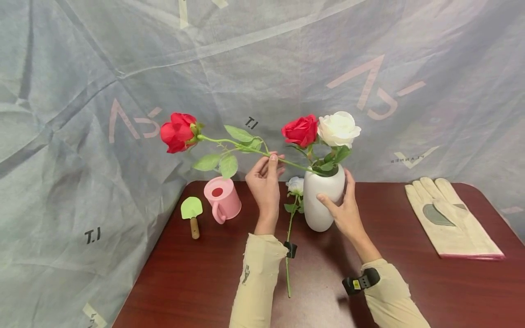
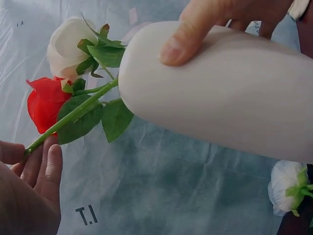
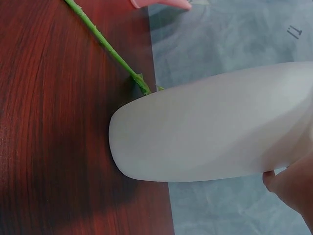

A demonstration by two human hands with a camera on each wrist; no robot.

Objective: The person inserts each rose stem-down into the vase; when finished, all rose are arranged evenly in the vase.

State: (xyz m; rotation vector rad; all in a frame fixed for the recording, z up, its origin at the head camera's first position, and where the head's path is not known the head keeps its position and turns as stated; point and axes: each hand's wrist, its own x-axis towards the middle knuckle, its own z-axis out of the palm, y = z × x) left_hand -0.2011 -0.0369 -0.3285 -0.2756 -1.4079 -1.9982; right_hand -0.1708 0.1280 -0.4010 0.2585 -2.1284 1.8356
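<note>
The left hand point(image 1: 264, 184) has its grip pinched on the green stem of a red rose point(image 1: 178, 132). The flower sticks out to the left, and the other end of the stem is at the top of a white vase point(image 1: 315, 207). The right hand point(image 1: 347, 210) has its grip curled around the right side of the vase, with the thumb in front. I cannot tell if the bottom of the vase touches the worktop point(image 1: 197, 282).

Another red rose point(image 1: 301, 130) and a big white rose point(image 1: 338, 129) stand in the vase, red on the left. A pale rose point(image 1: 295, 186) lies just left of the vase, its bloom at the far end. Farther left are a pink watering can point(image 1: 228, 202) and a little green trowel point(image 1: 191, 208). Cream gloves point(image 1: 463, 228) lie on the far right.
</note>
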